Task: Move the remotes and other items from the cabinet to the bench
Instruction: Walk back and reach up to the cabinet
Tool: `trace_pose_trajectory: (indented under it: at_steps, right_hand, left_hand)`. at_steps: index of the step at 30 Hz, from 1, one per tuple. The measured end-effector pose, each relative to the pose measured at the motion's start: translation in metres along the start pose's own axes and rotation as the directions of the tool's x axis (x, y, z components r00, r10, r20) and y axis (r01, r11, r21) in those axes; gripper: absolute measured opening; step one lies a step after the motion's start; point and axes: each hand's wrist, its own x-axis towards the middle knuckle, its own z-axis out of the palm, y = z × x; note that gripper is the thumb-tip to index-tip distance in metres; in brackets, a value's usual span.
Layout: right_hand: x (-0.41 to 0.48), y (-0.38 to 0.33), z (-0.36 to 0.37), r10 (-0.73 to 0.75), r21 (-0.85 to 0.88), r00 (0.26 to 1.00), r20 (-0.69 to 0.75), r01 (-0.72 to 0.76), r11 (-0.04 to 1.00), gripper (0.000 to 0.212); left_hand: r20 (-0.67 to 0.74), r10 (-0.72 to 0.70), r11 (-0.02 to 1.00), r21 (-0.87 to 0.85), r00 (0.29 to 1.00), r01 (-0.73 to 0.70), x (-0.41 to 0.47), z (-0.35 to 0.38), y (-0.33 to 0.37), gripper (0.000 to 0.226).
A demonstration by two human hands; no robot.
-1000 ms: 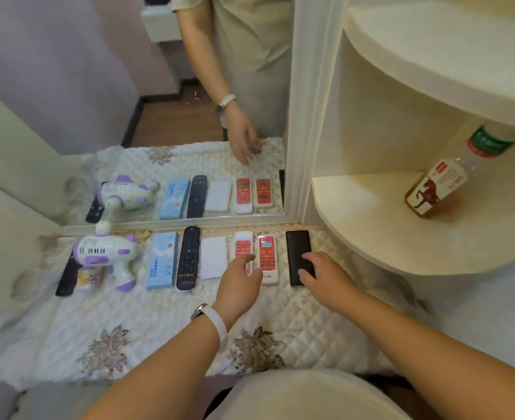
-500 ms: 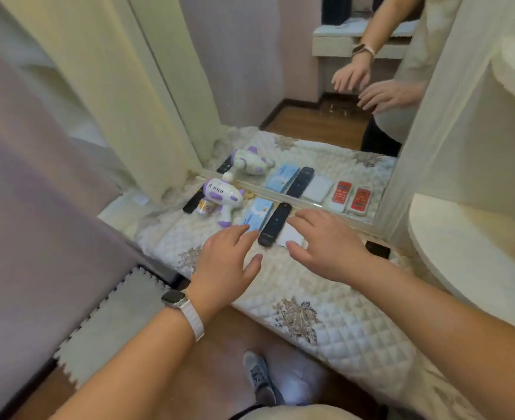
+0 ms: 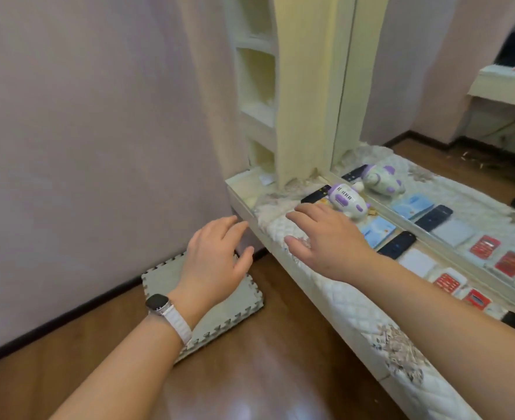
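Watch (image 3: 156, 302) on L wrist. Left hand (image 3: 216, 256) relaxed, empty, over foam mat (image 3: 219, 324), just off surface (image 3: 341, 303) left end. Right hand (image 3: 325, 237) spread, empty, above quilted surface. Farther right, in a row on surface: purple toy (image 3: 348, 201), blue box (image 3: 377, 231), black remote (image 3: 397, 245), red remotes (image 3: 448, 280). Mirror (image 3: 431, 116) behind.

Quilted bench (image 3: 356, 310), remotes (image 3: 397, 245), purple toy (image 3: 348, 200)

Two empty hands — left hand (image 3: 216, 256), right hand (image 3: 325, 237) — above the quilted bench (image 3: 356, 310)

Two red remotes (image 3: 448, 280), two black remotes (image 3: 397, 245), one toy (image 3: 348, 201) (purple-and-white)
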Motion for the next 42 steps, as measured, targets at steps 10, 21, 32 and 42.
trace_pose_trajectory:
  at_steps: [10,21,32,42]
  right_hand:
    - [0.119,-0.195,0.062,-0.261,0.065,0.965,0.031,0.259,0.964,0.055]
    - [0.193,-0.355,0.116,-0.535,0.130,0.837,0.114,0.521,0.843,0.059]
    - [0.282,-0.457,0.179,-0.748,0.262,0.651,0.129,0.705,0.659,0.061]
    - [0.403,-0.545,0.209,-0.896,0.359,0.437,0.074,0.827,0.433,0.058]
  left_hand:
    - [-0.133,-0.265,0.961,0.048,0.955,0.273,-0.067,-0.069,-0.187,0.050]
    - [-0.189,-0.520,0.831,0.116,0.833,0.545,-0.156,-0.124,-0.313,0.050]
    - [-0.252,-0.721,0.617,0.190,0.646,0.763,-0.190,-0.143,-0.396,0.050]
    - [-0.359,-0.830,0.363,0.235,0.427,0.902,-0.157,-0.173,-0.475,0.050]
